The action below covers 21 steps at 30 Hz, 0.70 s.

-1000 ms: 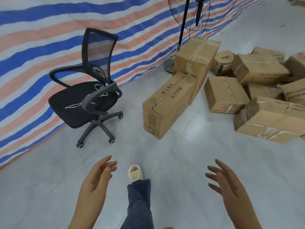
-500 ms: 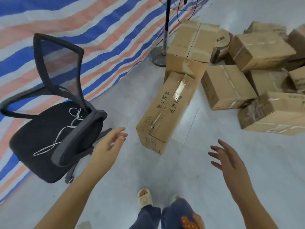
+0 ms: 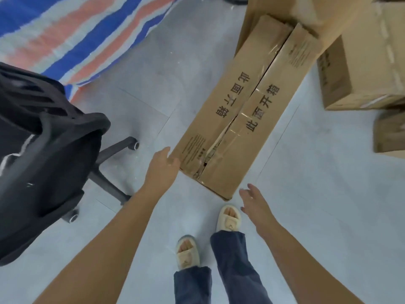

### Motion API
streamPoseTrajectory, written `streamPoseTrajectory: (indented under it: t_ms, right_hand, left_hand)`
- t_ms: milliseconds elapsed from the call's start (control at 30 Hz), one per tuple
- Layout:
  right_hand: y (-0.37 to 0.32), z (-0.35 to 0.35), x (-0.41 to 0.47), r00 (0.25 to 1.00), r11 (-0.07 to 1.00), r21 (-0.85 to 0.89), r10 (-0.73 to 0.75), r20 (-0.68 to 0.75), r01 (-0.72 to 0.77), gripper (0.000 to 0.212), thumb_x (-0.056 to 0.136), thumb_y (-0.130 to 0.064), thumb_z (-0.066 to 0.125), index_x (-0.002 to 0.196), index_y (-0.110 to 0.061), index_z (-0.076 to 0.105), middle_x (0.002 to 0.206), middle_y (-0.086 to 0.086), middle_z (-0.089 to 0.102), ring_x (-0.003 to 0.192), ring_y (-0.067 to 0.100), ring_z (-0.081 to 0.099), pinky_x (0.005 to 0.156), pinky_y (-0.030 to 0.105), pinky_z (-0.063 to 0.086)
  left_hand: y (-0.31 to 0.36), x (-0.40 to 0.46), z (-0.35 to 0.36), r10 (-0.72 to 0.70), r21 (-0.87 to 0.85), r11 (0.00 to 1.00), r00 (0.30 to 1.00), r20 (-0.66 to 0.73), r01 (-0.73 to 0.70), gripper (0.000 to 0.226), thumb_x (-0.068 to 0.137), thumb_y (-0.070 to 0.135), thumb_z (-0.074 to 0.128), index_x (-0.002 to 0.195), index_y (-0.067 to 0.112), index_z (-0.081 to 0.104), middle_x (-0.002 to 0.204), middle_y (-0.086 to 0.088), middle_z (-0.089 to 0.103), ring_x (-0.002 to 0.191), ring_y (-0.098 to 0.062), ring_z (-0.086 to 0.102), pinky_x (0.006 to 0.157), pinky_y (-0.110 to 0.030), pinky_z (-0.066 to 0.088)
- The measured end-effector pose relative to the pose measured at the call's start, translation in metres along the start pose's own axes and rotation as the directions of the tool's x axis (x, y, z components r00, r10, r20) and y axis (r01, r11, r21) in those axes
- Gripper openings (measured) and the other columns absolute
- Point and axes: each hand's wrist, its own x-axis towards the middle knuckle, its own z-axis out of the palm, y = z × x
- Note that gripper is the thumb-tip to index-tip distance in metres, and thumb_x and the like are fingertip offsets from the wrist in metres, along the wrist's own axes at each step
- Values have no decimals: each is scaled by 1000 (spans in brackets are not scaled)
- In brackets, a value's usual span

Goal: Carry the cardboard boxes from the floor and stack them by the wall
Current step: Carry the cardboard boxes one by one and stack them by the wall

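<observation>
- The long, narrow brown cardboard box [image 3: 243,113] with black printed characters and a taped centre seam lies flat on the pale grey tiled floor [image 3: 317,194]. Its near short end points at the person's feet and its far end touches a taller cardboard box [image 3: 311,12].
- The left hand [image 3: 163,170] reaches to the box's near left corner, fingers straight and close together, tips at or just touching the cardboard. This looks like a hand placed to take one side of the near end.
- The right hand [image 3: 255,200] hovers just beside the near right corner, fingers loosely spread and not touching the box, probably ready to take the opposite side.
- Both feet in cream slippers [image 3: 229,218] stand just short of the near end, a stance suited to bending and lifting.
- The tape near that end is torn and the flaps gape, so a grip under the corners seems safer than one on the seam.
- A black mesh office chair [image 3: 41,154] stands near on the left, before a blue, orange and white striped tarpaulin [image 3: 72,34] along the wall.
- Another brown cardboard box [image 3: 368,62] lies at the right.
</observation>
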Motion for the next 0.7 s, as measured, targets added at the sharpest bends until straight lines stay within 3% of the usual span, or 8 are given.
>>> streamPoseTrajectory:
  t_ms: [67, 100, 200, 300, 400, 467, 567, 700]
  right_hand:
    - [6, 10, 21, 999, 999, -23, 44, 21, -43, 63, 100, -40, 39, 154, -21, 12, 158, 1, 22, 139, 22, 32, 104, 30, 32]
    - [12, 15, 34, 998, 998, -32, 60, 29, -59, 64, 100, -42, 38, 154, -22, 9, 159, 0, 19, 141, 22, 29, 107, 31, 28]
    - [26, 25, 59, 999, 999, -9, 40, 32, -40, 58, 100, -42, 36, 152, -24, 17, 154, -5, 29, 136, 19, 36, 109, 32, 29]
    - [29, 31, 65, 1000, 986, 164, 5, 23, -9, 44, 101, -35, 40, 144, -27, 33, 135, -11, 47, 106, 3, 51, 93, 21, 39]
    - [29, 26, 49, 998, 968, 247, 51, -39, -39, 37, 100, -35, 42, 136, -29, 40, 120, -15, 53, 97, 1, 51, 88, 26, 39]
    - [27, 17, 26, 994, 967, 256, 39, -100, -12, 26, 100, -35, 42, 126, -35, 41, 103, -25, 51, 86, -4, 50, 74, 21, 38]
    - [15, 1, -17, 975, 965, 249, -25, -221, 82, 11, 99, -33, 43, 109, -33, 47, 97, -26, 53, 83, -6, 50, 64, 16, 35]
    - [-6, -9, -81, 922, 953, 210, -129, -365, 217, 14, 97, -32, 42, 95, -30, 55, 94, -14, 60, 81, -1, 54, 62, 20, 37]
  left_hand:
    - [-17, 24, 10, -131, -26, 991, 991, 4, 131, 57, 100, 29, 45, 150, 10, 24, 155, -6, 27, 141, -17, 27, 109, -25, 22]
    - [-29, 38, 17, -182, -59, 981, 982, 46, 184, 56, 100, 30, 45, 149, 13, 25, 155, -5, 27, 140, -20, 28, 110, -30, 23]
    - [-55, 67, 34, -265, -201, 933, 948, 175, 298, 35, 99, 32, 46, 132, 20, 46, 132, 2, 51, 122, -17, 46, 98, -30, 34]
    - [-62, 71, 44, -236, -234, 931, 952, 196, 279, 33, 98, 35, 46, 128, 21, 48, 119, 5, 54, 112, -11, 50, 93, -29, 35]
    - [-56, 47, 51, -211, -213, 940, 946, 247, 265, 24, 99, 38, 46, 120, 29, 45, 106, 16, 53, 92, 8, 47, 83, -19, 35]
    - [-44, 23, 47, -189, -195, 951, 948, 258, 242, 19, 99, 37, 45, 117, 33, 43, 99, 25, 50, 87, 13, 44, 70, -11, 33]
    - [-21, -16, 29, -134, -240, 952, 963, 234, 191, 15, 99, 36, 43, 113, 35, 48, 99, 26, 53, 85, 15, 49, 64, -8, 35]
    - [11, -70, -2, -57, -310, 946, 991, 119, 91, 20, 96, 45, 44, 105, 31, 56, 106, 14, 58, 95, 2, 52, 69, -15, 36]
